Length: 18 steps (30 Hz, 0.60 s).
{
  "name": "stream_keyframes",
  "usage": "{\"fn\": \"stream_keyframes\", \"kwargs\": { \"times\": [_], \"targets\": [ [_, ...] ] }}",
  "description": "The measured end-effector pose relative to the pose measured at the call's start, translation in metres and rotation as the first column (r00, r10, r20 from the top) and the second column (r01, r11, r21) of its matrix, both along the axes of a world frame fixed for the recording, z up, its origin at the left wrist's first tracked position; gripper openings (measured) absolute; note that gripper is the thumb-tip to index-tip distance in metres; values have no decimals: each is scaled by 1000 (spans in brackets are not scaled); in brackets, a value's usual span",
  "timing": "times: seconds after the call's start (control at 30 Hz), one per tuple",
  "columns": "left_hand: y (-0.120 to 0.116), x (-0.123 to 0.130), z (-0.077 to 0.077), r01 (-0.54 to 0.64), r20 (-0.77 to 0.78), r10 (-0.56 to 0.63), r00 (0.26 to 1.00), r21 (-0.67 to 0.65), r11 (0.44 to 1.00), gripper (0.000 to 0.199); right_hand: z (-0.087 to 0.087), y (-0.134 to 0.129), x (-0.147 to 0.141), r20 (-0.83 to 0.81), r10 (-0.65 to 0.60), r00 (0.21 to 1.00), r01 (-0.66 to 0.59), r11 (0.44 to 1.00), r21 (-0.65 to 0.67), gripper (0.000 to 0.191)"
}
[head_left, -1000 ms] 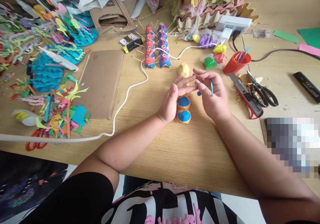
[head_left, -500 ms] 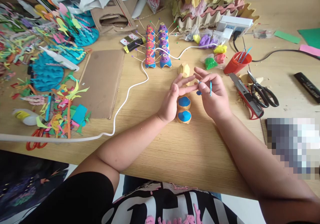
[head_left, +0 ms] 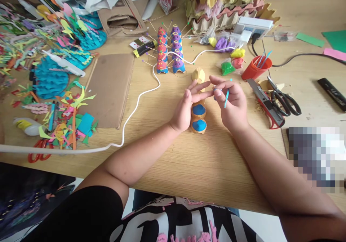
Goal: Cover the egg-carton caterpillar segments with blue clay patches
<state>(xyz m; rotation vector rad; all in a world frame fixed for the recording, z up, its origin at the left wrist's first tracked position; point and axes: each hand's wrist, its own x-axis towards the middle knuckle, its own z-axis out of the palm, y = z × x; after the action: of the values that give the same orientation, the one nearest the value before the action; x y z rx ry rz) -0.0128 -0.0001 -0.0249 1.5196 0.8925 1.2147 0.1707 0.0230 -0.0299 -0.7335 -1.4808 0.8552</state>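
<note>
My left hand (head_left: 186, 107) is raised above a strip of egg-carton cups (head_left: 199, 75), its fingers stretched toward my other hand. A thin light-blue stick (head_left: 226, 99) is held in the curled fingers of my right hand (head_left: 233, 101). Small blue bits show at the right fingertips, close to the left fingertips; whether the left fingers touch them is hard to tell. On the two nearest cups lie blue clay pieces (head_left: 199, 125). My hands hide the middle of the strip.
Two rows of decorated cups (head_left: 162, 56) stand behind, crossed by a white cable (head_left: 139, 98). To the right are an orange cup (head_left: 256, 68), a utility knife (head_left: 266, 105) and black scissors (head_left: 285, 99). Cardboard (head_left: 109, 90) and paper scraps (head_left: 65, 119) lie left.
The blue stick has tilted in my right hand, its lower end now pointing down and left. The right fingers have shifted slightly; the left hand has barely moved.
</note>
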Motion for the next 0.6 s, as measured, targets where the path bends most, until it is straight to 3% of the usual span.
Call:
{"fn": "stream_keyframes", "kwargs": {
  "times": [0.13, 0.37, 0.6],
  "targets": [
    [6, 1, 0, 24, 66, -20, 998, -55, 998, 104, 0, 0, 2, 47, -104, 994, 100, 992, 82, 26],
    [5, 2, -1, 75, 67, -73, 995, -20, 997, 103, 13, -10, 0, 327, -127, 936, 55, 974, 219, 25],
    [2, 0, -1, 43, 74, -40, 996, -42, 998, 101, 2, -4, 5, 216, -168, 962, 126, 972, 196, 53]
  ]
}}
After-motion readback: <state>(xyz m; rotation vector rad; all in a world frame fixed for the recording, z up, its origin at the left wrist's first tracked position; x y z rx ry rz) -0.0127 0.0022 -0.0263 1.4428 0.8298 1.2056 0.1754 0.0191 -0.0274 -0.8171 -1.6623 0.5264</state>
